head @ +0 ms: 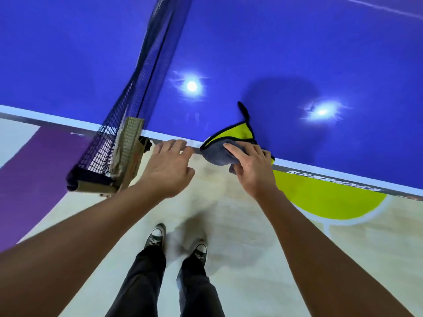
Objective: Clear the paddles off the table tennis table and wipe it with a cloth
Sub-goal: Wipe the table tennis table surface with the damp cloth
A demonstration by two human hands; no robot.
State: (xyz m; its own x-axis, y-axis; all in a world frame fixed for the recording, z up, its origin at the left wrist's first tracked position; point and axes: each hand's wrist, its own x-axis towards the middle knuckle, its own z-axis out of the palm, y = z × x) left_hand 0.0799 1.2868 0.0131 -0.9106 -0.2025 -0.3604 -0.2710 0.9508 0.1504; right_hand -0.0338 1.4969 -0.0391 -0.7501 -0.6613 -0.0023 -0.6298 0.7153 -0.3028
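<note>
The blue table tennis table fills the upper part of the head view, its white-lined near edge running across the middle. A folded grey and yellow cloth hangs over that edge. My right hand grips the cloth from the near side, fingers on its grey face. My left hand is just left of it, its fingertips resting on the table's edge and holding nothing. No paddle is in view.
The black net crosses the table at the left and ends at its clamp post, close to my left hand. Below are my legs and shoes on a pale floor with purple and yellow markings.
</note>
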